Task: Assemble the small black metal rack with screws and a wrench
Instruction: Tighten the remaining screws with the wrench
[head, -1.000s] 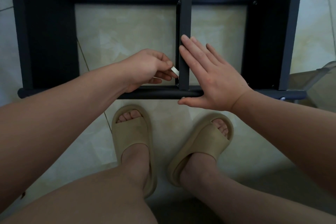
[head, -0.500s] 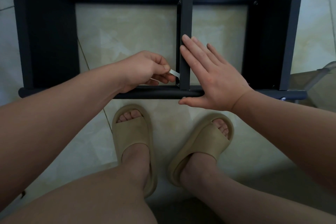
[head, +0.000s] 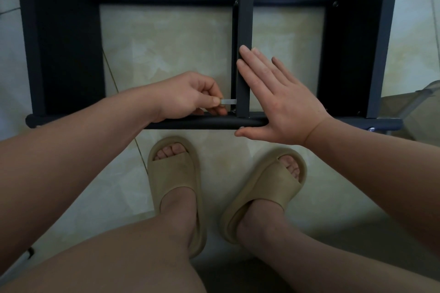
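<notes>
2 hands share the black rack (head: 66, 54) on the tiled floor (head: 166, 43): the left hand (head: 188, 97) pinches the small wrench (head: 228, 101) by the screw (head: 234, 110) at the centre bar (head: 244, 19), while the right hand (head: 283, 107), fingers straight, presses that bar, seemingly steadying it.

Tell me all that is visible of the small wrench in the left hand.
The wrench is a small, flat, pale strip, seemingly thin metal. Only a short part shows; the rest is hidden in the left hand, which pinches it between thumb and fingers. It lies nearly level, just above the front tube, and its free end meets the left side of the centre bar, close above a screw.
</notes>
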Tool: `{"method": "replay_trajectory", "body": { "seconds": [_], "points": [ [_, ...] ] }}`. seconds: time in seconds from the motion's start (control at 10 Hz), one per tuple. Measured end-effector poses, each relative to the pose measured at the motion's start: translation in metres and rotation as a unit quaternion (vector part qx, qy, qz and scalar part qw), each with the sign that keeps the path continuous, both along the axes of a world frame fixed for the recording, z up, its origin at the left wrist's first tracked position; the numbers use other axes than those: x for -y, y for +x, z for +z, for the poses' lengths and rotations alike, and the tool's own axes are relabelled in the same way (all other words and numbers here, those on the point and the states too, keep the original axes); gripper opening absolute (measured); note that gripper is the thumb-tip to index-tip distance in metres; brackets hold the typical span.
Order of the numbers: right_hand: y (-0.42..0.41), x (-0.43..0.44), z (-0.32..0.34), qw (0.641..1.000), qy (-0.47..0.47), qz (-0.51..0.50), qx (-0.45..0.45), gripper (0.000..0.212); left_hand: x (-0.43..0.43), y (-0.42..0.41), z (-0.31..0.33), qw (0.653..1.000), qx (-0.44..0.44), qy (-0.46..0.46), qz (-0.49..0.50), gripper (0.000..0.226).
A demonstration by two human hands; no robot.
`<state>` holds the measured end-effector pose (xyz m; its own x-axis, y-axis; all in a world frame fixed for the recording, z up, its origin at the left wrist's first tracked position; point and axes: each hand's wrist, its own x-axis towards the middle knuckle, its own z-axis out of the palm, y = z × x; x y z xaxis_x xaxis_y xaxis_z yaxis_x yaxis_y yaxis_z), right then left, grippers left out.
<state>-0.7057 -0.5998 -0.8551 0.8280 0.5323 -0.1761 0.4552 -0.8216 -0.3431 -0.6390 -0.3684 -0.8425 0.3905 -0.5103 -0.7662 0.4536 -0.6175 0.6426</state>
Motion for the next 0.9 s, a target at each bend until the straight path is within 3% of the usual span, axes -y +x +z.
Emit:
{"method": "replay_trajectory", "body": {
  "seconds": [0.6, 0.7, 0.9],
  "points": [
    [-0.001, 0.000, -0.001, 1.000, -0.002, 0.001, 0.004, 0.114, 0.003, 0.000, -0.003, 0.990, 0.066, 0.075, -0.098, 0.013],
    [-0.001, -0.001, 0.005, 1.000, -0.013, 0.007, -0.006, 0.114, 0.003, 0.004, 0.002, 0.968, 0.116, 0.144, -0.172, 0.016],
    [0.017, -0.001, 0.039, 0.994, -0.080, 0.021, -0.066, 0.114, -0.008, 0.038, 0.043, 0.928, 0.194, 0.227, -0.224, 0.019]
  ]
}}
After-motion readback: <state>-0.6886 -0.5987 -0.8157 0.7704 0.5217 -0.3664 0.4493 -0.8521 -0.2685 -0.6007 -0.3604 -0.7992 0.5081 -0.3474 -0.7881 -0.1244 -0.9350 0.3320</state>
